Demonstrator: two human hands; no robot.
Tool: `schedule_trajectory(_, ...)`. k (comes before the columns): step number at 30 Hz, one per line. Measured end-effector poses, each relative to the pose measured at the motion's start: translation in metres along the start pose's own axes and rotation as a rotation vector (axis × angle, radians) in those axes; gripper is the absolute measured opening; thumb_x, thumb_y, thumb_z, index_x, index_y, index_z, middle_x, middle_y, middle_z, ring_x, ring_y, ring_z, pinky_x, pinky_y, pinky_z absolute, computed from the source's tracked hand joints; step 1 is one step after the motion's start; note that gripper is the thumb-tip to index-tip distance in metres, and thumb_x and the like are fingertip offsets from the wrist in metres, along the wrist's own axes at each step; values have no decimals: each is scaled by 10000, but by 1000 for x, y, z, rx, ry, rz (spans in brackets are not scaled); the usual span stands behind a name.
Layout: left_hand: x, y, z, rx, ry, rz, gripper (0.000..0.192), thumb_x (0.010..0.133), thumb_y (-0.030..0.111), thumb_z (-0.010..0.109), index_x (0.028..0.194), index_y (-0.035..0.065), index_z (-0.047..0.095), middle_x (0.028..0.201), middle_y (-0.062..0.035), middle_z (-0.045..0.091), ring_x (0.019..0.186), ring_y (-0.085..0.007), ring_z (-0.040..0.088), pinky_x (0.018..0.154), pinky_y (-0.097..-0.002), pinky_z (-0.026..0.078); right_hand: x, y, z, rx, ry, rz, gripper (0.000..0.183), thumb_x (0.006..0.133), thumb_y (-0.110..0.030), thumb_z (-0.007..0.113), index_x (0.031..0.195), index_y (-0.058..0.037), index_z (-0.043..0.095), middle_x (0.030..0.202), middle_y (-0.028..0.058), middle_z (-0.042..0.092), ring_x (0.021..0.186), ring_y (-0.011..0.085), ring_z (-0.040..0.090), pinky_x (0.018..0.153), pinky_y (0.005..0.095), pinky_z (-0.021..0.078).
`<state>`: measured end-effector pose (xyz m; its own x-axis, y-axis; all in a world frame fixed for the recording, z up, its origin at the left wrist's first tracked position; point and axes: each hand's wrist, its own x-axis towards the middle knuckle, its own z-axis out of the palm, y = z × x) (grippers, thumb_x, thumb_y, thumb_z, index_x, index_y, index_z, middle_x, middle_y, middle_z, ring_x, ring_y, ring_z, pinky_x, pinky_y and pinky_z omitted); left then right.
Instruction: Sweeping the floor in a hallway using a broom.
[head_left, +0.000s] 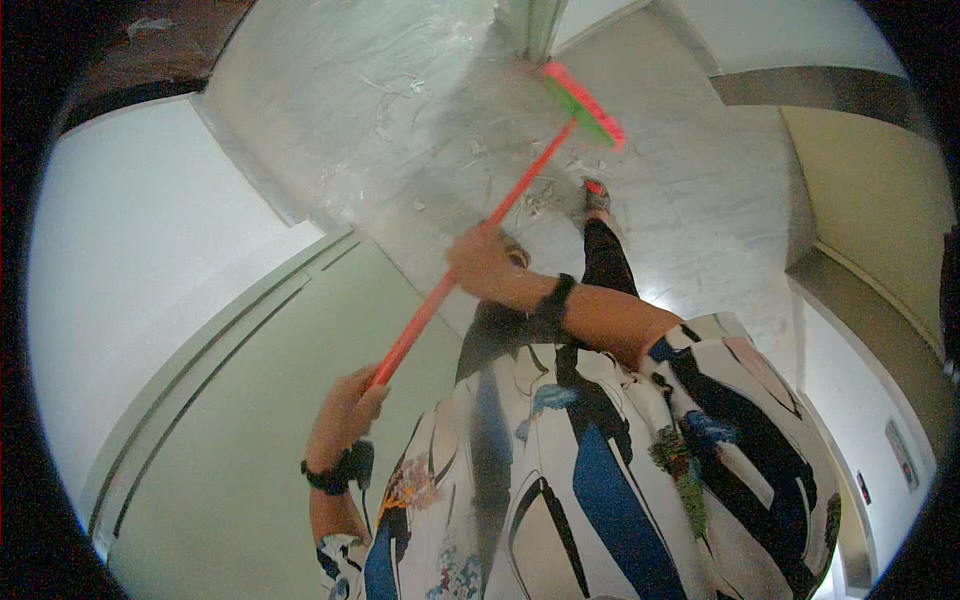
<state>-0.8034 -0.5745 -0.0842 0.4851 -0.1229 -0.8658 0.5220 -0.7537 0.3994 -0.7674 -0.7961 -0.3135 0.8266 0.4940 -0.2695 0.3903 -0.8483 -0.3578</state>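
Observation:
A broom with a red handle (529, 178) slants across the view from lower left to upper right. My left hand (349, 409) is closed around the handle's upper end, close to a pale green door panel. Farther down the same handle, my right hand (484, 262) grips it in front of my legs. The broom head (589, 109), green with pinkish-red bristles, is slightly blurred over the grey floor (675, 172), by the foot of a greenish post. Pale scraps of litter (538, 201) lie between the head and my feet. Each wrist wears a black band.
The pale green door panel (247, 427) fills the lower left, beside a white wall (150, 202). The greenish post (531, 30) stands at the top. My sandalled foot (596, 196) is on the floor. More litter (386, 97) lies at upper left. Walls with grey skirting (810, 86) line the right.

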Motion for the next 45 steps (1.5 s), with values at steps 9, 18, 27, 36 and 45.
schedule_trajectory(9,137,52,30,640,-113,487,289,848,253,560,990,2,578,755,-202,598,704,-379,579,656,-435,457,-45,98,26,75,-102,179,233,735,-273,615,833,-63,644,776,172,621,786,351,614,676,475,468)
schedule_trajectory(18,35,128,-100,704,70,-220,352,855,266,579,1144,68,543,1049,-119,558,876,-262,565,806,-359,444,102,2,-15,504,122,-39,281,789,-325,589,895,-68,630,865,145,611,868,337,592,715,534,444)
schedule_trajectory(27,-4,123,-131,799,302,336,305,816,94,572,1106,6,547,708,-83,520,551,-141,470,514,-284,406,132,-5,-65,391,371,65,191,684,-201,582,810,-61,616,743,90,579,838,313,566,581,612,384)
schedule_trajectory(36,128,141,-12,777,-272,403,230,815,197,541,903,-14,558,813,-221,593,779,-403,555,672,-443,428,-44,91,7,335,8,510,165,705,-199,614,795,-64,649,779,123,621,770,336,604,644,475,483)
schedule_trajectory(45,184,135,20,1028,-383,649,259,833,245,557,937,11,597,785,-210,599,749,-363,582,676,-442,441,-61,99,86,421,27,458,164,763,-162,575,876,-52,620,763,147,636,782,354,616,655,484,479)
